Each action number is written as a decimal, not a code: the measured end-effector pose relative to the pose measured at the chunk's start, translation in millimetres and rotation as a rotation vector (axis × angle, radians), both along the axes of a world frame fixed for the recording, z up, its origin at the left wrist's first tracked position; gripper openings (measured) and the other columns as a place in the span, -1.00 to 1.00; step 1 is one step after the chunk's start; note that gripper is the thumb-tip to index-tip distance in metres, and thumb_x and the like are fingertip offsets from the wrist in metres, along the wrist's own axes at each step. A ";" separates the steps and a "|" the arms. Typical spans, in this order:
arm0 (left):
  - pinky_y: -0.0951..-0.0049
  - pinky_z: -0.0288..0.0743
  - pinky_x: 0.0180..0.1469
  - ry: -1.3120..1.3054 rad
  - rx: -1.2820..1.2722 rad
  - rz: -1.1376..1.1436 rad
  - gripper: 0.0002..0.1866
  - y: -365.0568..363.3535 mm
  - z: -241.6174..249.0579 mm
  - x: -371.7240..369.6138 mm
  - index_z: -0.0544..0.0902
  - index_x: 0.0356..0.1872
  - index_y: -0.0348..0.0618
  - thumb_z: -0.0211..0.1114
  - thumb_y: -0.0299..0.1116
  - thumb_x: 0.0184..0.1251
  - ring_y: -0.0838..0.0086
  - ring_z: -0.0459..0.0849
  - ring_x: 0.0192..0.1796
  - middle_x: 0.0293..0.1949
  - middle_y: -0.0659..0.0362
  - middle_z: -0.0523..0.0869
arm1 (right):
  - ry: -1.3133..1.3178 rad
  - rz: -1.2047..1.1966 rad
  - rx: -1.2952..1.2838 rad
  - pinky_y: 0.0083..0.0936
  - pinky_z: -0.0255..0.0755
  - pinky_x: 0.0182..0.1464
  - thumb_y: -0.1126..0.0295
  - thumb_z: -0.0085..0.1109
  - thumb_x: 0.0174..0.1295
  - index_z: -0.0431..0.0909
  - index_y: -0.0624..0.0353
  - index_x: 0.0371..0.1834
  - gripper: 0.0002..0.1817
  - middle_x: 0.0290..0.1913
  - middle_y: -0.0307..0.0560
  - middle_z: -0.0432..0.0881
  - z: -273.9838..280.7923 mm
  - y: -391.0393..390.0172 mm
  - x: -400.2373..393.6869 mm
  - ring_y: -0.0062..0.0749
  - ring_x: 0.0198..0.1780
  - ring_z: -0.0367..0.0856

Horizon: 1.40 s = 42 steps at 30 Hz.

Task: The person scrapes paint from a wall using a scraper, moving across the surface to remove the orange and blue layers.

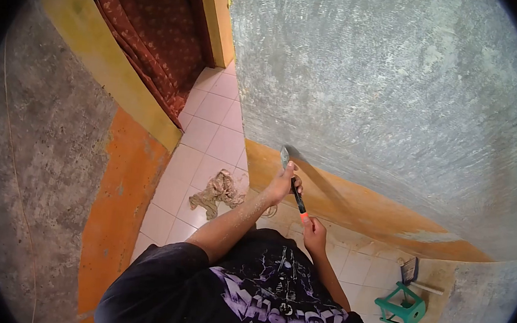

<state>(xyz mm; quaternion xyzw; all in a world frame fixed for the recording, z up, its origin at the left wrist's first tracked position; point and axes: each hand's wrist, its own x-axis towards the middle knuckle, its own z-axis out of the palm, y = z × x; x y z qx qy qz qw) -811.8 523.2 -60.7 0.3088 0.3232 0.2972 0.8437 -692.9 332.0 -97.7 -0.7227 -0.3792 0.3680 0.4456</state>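
Note:
I hold a scraper point(294, 185) with a metal blade, a black handle and an orange end. Its blade tip rests against the grey plastered wall point(401, 81) just above the orange painted band point(353, 200) at the wall's base. My left hand point(281, 184) grips the tool high up, near the blade. Lower down, my right hand point(315, 235) closes around the orange end of the handle. Both forearms reach out over my black printed T-shirt point(271, 292).
A crumpled beige rag point(217, 193) lies on the pale tiled floor point(209, 126). A small green stool point(402, 306) stands at lower right with a brush point(409, 270) on it. A red-brown curtain point(152, 35) hangs in the doorway. A second grey and orange wall point(54, 174) stands left.

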 end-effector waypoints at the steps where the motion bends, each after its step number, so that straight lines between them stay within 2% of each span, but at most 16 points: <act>1: 0.14 0.57 -0.20 -0.002 -0.001 -0.013 -0.54 0.1 1.4 -0.6 0.23 0.00 -0.04 -0.17 0.18 0.57 0.33 0.51 -0.42 -0.51 0.18 0.37 | 0.010 -0.016 -0.002 -0.58 0.22 -0.49 0.16 0.11 0.45 0.55 0.29 -0.35 -0.63 -0.60 -0.35 0.36 -2.6 0.1 -3.8 -0.68 -0.55 0.30; 7: 0.15 0.56 -0.20 0.007 -0.024 0.052 -0.56 22.0 -0.5 -32.3 0.24 -0.01 -0.03 -0.17 0.17 0.58 0.34 0.49 -0.44 -0.52 0.21 0.35 | -0.088 0.010 -0.021 -0.58 0.19 -0.50 0.16 0.13 0.44 0.55 0.29 -0.36 -0.63 -0.61 -0.35 0.35 12.4 29.1 -36.8 -0.69 -0.55 0.28; 15: 0.18 0.54 -0.21 0.062 0.012 0.073 -0.55 46.6 -1.3 -74.8 0.27 -0.02 -0.06 -0.16 0.16 0.58 0.35 0.47 -0.46 -0.52 0.22 0.35 | -0.039 0.024 -0.023 -0.55 0.20 -0.49 0.15 0.15 0.42 0.53 0.29 -0.38 -0.62 -0.61 -0.32 0.36 2.9 51.8 -75.9 -0.66 -0.54 0.28; 21: 0.23 0.56 -0.30 0.031 -0.031 0.246 -0.51 81.0 -21.6 -100.6 0.29 -0.07 -0.07 -0.14 0.20 0.56 0.36 0.50 -0.50 -0.54 0.22 0.36 | -0.152 0.073 0.005 -0.46 0.26 -0.45 0.10 0.14 0.39 0.54 0.26 -0.39 -0.60 -0.62 -0.20 0.38 27.4 100.6 -100.1 -0.53 -0.55 0.32; 25: 0.16 0.53 -0.19 0.043 0.014 0.201 -0.58 88.8 1.4 -115.2 0.28 -0.02 -0.03 -0.19 0.14 0.60 0.34 0.47 -0.44 -0.50 0.22 0.34 | -0.126 0.146 -0.019 -0.44 0.27 -0.44 0.07 0.12 0.39 0.54 0.24 -0.42 -0.58 -0.63 -0.17 0.38 29.7 106.5 -112.4 -0.47 -0.55 0.33; 31: 0.16 0.55 -0.16 -0.044 -0.047 0.126 -0.59 35.9 -12.6 -115.8 0.27 -0.02 -0.02 -0.21 0.12 0.61 0.33 0.51 -0.40 -0.46 0.19 0.40 | -0.141 0.233 -0.085 -0.48 0.26 -0.45 0.06 0.09 0.42 0.48 0.22 -0.45 -0.57 -0.63 -0.23 0.35 5.6 57.2 -91.4 -0.54 -0.54 0.32; 34: 0.13 0.52 -0.12 -0.024 -0.080 0.073 -0.60 10.5 -12.8 -106.9 0.28 -0.03 -0.01 -0.22 0.11 0.61 0.32 0.51 -0.37 -0.45 0.20 0.40 | -0.002 0.212 -0.084 -0.43 0.23 -0.46 0.00 0.13 0.39 0.52 0.23 -0.42 -0.54 -0.63 -0.20 0.34 -12.4 27.1 -80.4 -0.51 -0.54 0.27; 37: 0.14 0.53 -0.12 -0.028 -0.078 0.028 -0.63 -11.0 -15.2 -95.0 0.28 -0.06 -0.01 -0.20 0.09 0.62 0.32 0.52 -0.36 -0.45 0.19 0.41 | 0.104 0.175 -0.088 -0.47 0.20 -0.46 -0.01 0.13 0.40 0.51 0.23 -0.44 -0.52 -0.62 -0.27 0.32 -14.0 -2.0 -73.2 -0.57 -0.53 0.23; 42: 0.11 0.56 -0.15 0.018 -0.100 0.016 -0.67 -56.9 -8.8 -70.6 0.25 -0.07 0.00 -0.15 0.05 0.62 0.30 0.54 -0.38 -0.46 0.17 0.41 | 0.154 0.131 -0.147 -0.51 0.19 -0.48 -0.01 0.13 0.40 0.55 0.23 -0.39 -0.54 -0.61 -0.32 0.35 -12.6 -51.1 -58.4 -0.61 -0.54 0.26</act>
